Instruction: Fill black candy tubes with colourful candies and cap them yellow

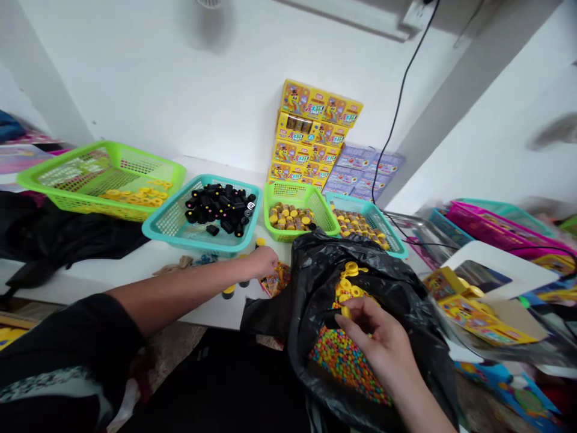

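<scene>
My right hand [383, 337] pinches a small black cup with a yellow end [333, 319] above an open black plastic bag [306, 276]. Small round multicoloured candies [347, 364] fill the bag, and yellow plastic caps with loops [349, 288] lie on them at the far side. Over the white table, my left hand [264, 263] has its fingers curled together beside a pile of colourful printed labels [273, 284]; what they hold, if anything, is hidden. A black cup with a yellow end [228, 292] stands below my left forearm, with others close by.
Along the wall stand a green basket of yellow pieces [103, 204], a teal basket of black cups [157, 231], a green basket [279, 191] and a teal basket [399, 246] of filled cups. Yellow boxes [311, 132] are stacked behind. A cable [396, 111] hangs at right.
</scene>
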`<act>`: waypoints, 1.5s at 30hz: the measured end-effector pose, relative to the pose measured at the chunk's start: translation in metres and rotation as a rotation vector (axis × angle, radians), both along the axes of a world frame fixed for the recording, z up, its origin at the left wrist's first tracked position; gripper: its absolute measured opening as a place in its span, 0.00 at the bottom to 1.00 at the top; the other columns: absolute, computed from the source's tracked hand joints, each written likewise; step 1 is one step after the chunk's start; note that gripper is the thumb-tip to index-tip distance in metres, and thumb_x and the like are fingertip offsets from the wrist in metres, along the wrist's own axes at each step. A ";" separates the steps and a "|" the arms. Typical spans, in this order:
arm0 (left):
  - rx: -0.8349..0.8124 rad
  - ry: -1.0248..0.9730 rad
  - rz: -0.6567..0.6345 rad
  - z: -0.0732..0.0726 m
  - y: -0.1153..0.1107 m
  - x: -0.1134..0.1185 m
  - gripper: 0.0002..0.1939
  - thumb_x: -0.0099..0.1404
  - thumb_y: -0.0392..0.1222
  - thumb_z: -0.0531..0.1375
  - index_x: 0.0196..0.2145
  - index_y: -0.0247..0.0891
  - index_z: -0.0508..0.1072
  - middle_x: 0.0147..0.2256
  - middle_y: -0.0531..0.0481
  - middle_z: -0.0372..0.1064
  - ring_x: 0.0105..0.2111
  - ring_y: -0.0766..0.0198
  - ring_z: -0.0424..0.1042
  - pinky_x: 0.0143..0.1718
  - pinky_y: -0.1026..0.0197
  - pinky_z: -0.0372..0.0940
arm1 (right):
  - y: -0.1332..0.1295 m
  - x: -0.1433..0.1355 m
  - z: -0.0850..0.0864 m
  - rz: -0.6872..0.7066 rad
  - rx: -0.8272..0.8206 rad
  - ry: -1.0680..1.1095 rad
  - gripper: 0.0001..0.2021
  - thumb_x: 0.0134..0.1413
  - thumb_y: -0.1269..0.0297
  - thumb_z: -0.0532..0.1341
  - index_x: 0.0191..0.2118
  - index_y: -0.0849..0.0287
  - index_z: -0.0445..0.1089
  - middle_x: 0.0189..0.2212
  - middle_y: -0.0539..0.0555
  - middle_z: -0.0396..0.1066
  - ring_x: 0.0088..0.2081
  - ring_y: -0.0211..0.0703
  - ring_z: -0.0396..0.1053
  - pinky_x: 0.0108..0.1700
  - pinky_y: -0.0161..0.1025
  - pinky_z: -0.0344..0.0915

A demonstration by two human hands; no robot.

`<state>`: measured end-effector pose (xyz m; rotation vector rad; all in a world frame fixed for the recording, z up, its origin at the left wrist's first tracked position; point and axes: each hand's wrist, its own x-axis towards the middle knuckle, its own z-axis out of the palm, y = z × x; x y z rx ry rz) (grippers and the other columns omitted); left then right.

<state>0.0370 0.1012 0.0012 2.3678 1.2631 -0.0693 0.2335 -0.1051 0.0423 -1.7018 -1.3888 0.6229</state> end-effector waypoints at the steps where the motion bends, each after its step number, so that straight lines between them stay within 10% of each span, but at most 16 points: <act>1: 0.010 -0.024 0.005 -0.001 0.001 -0.001 0.15 0.66 0.49 0.59 0.32 0.33 0.72 0.31 0.51 0.71 0.31 0.64 0.71 0.37 0.57 0.67 | 0.000 -0.001 0.000 -0.005 -0.001 -0.015 0.12 0.48 0.55 0.65 0.34 0.58 0.69 0.23 0.48 0.65 0.26 0.40 0.64 0.29 0.36 0.61; 12: 0.064 -0.479 0.134 0.028 0.007 -0.008 0.12 0.56 0.44 0.62 0.19 0.35 0.71 0.17 0.54 0.63 0.21 0.66 0.64 0.24 0.64 0.52 | 0.003 -0.012 0.007 -0.017 -0.019 0.096 0.18 0.47 0.57 0.64 0.44 0.59 0.71 0.23 0.47 0.62 0.26 0.40 0.63 0.28 0.36 0.59; 22: -0.503 -0.985 0.228 0.042 -0.062 0.002 0.18 0.53 0.55 0.63 0.25 0.35 0.71 0.15 0.53 0.66 0.13 0.70 0.60 0.15 0.68 0.51 | 0.022 -0.034 0.015 0.015 -0.078 0.230 0.26 0.44 0.60 0.65 0.52 0.61 0.67 0.22 0.44 0.60 0.24 0.37 0.59 0.26 0.35 0.54; 30: -0.593 -0.982 0.132 0.047 -0.088 0.028 0.17 0.56 0.53 0.63 0.25 0.34 0.73 0.16 0.52 0.67 0.16 0.70 0.63 0.15 0.69 0.52 | 0.017 -0.022 0.021 -0.024 -0.234 0.427 0.08 0.41 0.60 0.62 0.27 0.59 0.67 0.17 0.43 0.59 0.16 0.32 0.56 0.19 0.33 0.52; 45: -0.638 -0.888 0.109 0.041 -0.100 0.019 0.17 0.56 0.53 0.64 0.26 0.34 0.74 0.21 0.51 0.68 0.18 0.71 0.59 0.17 0.69 0.51 | -0.004 0.044 0.004 -0.207 -0.362 -0.095 0.13 0.37 0.67 0.68 0.35 0.59 0.78 0.24 0.51 0.71 0.29 0.42 0.65 0.31 0.35 0.56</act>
